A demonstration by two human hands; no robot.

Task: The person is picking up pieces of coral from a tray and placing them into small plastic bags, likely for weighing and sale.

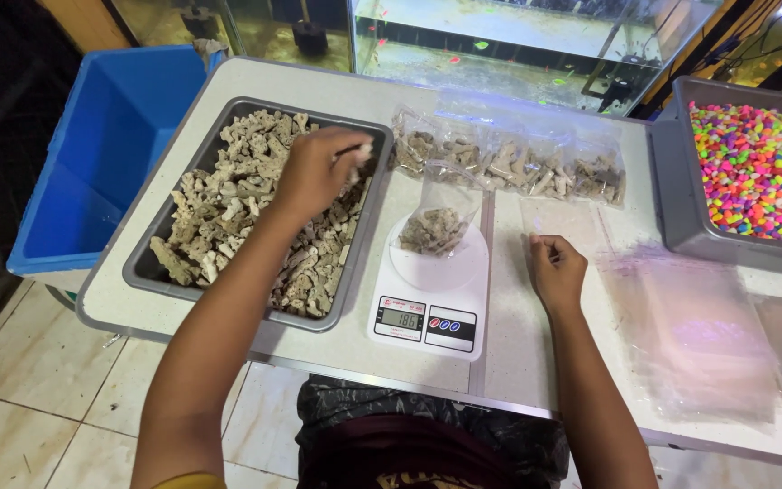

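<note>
My left hand (317, 172) hovers over a grey tray (140, 264) full of pale coral rubble pieces (219, 213), fingers closed on a few pieces. A small clear bag (438, 217) partly filled with rubble stands open on a white kitchen scale (432, 290), just right of the tray. My right hand (554, 267) rests on the table beside the scale, fingers curled at the corner of an empty clear plastic bag (565, 217).
Filled clear bags of rubble (513, 163) lie in a row behind the scale. A grey tray of bright coloured gravel (758, 167) sits at the right. A stack of empty plastic bags (690, 326) lies front right. A blue bin (101, 154) stands left of the table.
</note>
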